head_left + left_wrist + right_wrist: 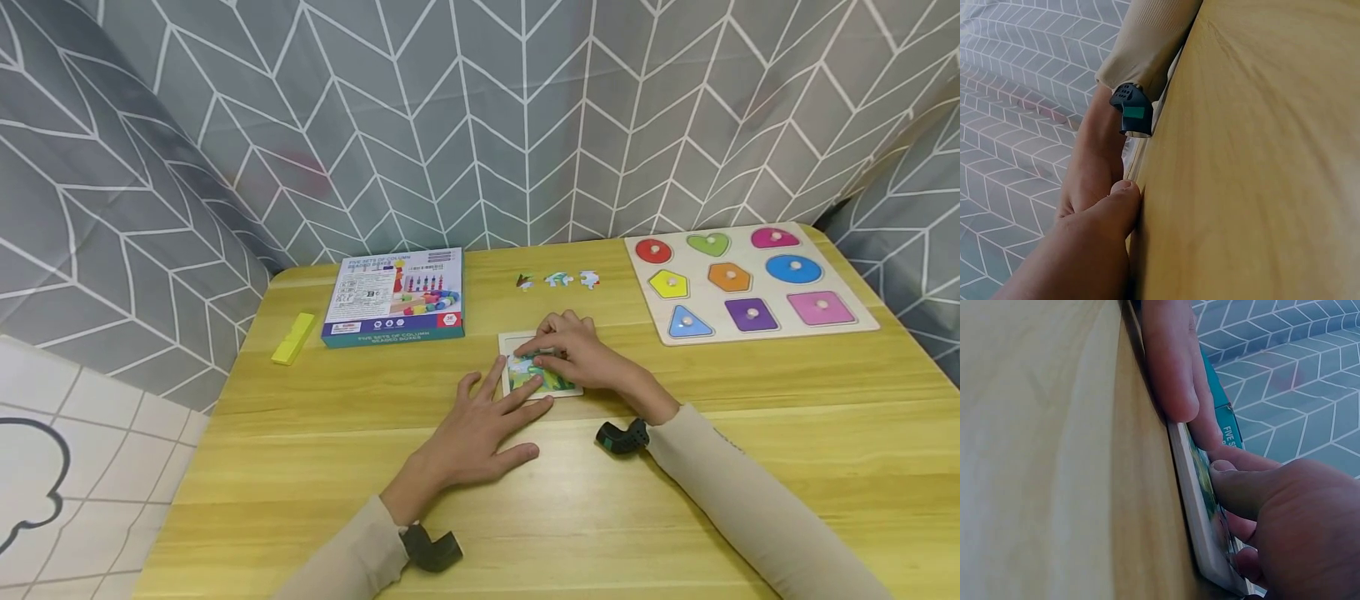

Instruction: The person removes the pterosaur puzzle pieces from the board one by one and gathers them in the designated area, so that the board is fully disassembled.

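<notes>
A small jigsaw puzzle board with a pale frame and a green and blue picture lies mid-table. My left hand is spread flat, its index and middle fingertips on the board's left and front parts. Over the picture, my right hand bends its fingers and pinches a light puzzle piece between thumb and index, low against the board. The fingers cover much of this piece. In the right wrist view, the thumb comes down right at the picture's surface, beside the left hand's fingers.
Behind the board lie three loose puzzle pieces. A boxed bead set stands at the back left, with a yellow block beside it. At the back right is a wooden shape board with knobbed pieces. A grey patterned curtain hangs behind the table.
</notes>
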Motion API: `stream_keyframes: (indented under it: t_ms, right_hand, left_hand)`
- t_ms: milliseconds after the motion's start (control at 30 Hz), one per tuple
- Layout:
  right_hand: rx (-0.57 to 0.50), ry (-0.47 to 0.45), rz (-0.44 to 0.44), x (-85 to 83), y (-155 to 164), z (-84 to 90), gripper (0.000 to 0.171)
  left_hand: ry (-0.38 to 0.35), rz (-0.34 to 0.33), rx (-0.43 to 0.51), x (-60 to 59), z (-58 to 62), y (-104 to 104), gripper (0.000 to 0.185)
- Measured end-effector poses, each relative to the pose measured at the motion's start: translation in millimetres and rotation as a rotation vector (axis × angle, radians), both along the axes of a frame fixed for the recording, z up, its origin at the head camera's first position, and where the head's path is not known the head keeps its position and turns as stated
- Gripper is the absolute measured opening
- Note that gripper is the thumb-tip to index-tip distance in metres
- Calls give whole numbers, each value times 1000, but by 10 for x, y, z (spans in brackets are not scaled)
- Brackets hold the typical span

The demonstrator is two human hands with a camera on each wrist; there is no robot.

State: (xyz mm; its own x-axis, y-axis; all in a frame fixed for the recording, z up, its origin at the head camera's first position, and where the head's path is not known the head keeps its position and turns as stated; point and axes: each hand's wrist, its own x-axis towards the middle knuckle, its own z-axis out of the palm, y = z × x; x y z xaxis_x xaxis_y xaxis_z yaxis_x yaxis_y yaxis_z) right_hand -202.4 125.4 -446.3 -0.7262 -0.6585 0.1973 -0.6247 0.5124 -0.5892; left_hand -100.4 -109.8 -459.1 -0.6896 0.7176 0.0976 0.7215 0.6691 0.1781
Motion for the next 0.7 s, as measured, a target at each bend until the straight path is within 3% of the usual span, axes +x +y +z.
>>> stream_keyframes:
  t_ms: [700]
  right_hand:
    - [-28, -8, -23, 7, -22, -15, 20]
  left_hand:
    - [-21, 8, -22, 6, 35, 8, 64]
